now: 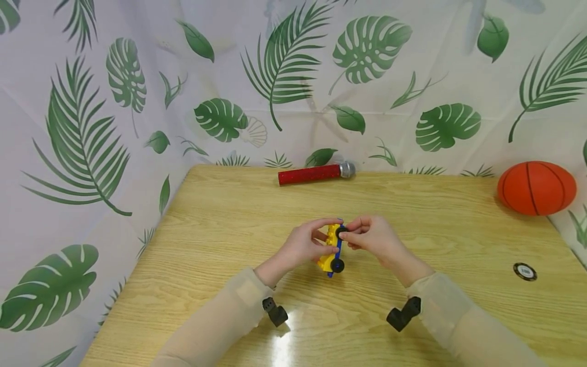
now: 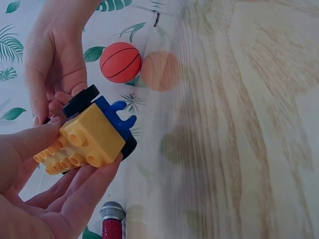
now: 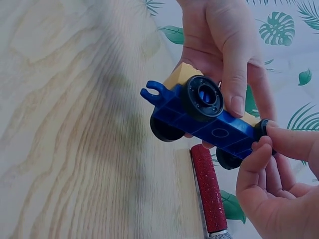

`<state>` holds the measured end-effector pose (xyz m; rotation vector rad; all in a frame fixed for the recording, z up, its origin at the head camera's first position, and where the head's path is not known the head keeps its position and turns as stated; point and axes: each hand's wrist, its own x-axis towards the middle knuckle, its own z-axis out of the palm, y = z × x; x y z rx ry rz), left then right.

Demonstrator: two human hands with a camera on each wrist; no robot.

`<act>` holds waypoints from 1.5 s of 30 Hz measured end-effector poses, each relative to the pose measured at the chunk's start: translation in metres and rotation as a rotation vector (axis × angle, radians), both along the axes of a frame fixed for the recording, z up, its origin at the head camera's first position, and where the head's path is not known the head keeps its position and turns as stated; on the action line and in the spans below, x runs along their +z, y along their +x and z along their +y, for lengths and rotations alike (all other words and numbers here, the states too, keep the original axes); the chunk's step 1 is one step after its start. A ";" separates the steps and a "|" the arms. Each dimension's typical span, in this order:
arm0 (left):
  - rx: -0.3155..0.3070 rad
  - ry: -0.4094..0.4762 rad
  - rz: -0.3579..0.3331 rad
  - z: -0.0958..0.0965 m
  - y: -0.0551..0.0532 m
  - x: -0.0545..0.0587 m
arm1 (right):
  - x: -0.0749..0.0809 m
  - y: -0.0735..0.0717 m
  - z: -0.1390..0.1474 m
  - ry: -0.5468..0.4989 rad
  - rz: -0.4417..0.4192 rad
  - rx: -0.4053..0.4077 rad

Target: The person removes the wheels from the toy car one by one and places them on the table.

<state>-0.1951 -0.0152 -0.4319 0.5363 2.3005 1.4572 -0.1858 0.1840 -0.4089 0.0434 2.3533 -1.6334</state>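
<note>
Yellow-and-blue toy car (image 3: 217,128) being held over table (image 1: 192,244) between thumb and fingers of left hand (image 1: 302,244); black wheel (image 1: 341,231) being pinched by thumb and fingertips of right hand (image 1: 375,239).

A red microphone (image 1: 316,174) lies near the far edge of the bench (image 1: 215,239), before leafy cloth (image 1: 302,66); right, a ball (image 1: 536,188) and round chip (image 1: 525,271).

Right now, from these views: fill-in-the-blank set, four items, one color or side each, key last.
1. The left hand holds a car with a blue base and a top colored ____.
2. The right hand pinches a wheel colored ____.
3. The mic has a handle colored ____.
4. In the head view, the ball is near the far ____ corner of the table.

Key: yellow; black; red; right.
</note>
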 end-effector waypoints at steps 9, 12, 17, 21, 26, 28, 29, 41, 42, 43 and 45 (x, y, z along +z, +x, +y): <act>0.036 -0.070 0.075 0.005 0.004 0.006 | -0.001 0.001 -0.001 0.038 0.023 0.004; 0.049 -0.088 0.087 0.007 0.005 0.008 | -0.001 0.001 -0.001 0.046 0.031 -0.001; 0.064 -0.105 0.085 0.008 0.006 0.009 | -0.001 0.002 -0.001 0.063 0.035 -0.013; 0.074 -0.103 0.076 0.009 0.006 0.009 | -0.001 0.002 -0.002 0.065 0.038 -0.015; 0.088 -0.090 0.064 0.009 0.006 0.008 | -0.001 0.003 -0.003 0.054 0.038 -0.019; 0.094 -0.086 0.059 0.009 0.006 0.008 | 0.000 0.004 -0.003 0.046 0.037 -0.021; 0.097 -0.083 0.056 0.009 0.007 0.008 | 0.000 0.005 -0.004 0.043 0.036 -0.023; 0.171 0.040 -0.055 0.009 0.003 0.002 | 0.001 0.003 -0.003 0.027 0.014 -0.027; 0.188 0.049 -0.081 0.008 0.003 0.002 | 0.001 0.003 -0.003 0.021 0.016 -0.018; 0.204 0.055 -0.110 0.008 0.002 0.002 | 0.001 0.003 -0.003 0.016 0.016 -0.016; 0.233 0.061 -0.166 0.007 0.000 0.002 | 0.002 0.003 -0.004 0.001 0.020 -0.005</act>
